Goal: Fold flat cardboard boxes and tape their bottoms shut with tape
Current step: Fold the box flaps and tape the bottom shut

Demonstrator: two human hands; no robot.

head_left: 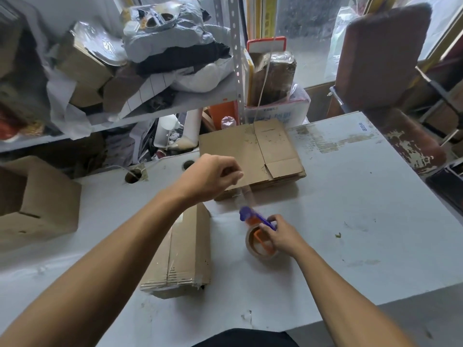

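While left hand (215, 175) pinches clear tape strip (246, 196) | right hand (281, 234) grips tape dispenser (260, 231), nose toward 11 o'clock | taped box (185, 249) lies 12-to-6

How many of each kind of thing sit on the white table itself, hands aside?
Folded box with taped bottom: 1
Stack of flat cardboard boxes: 1
Tape dispenser with its roll: 1
Total: 3
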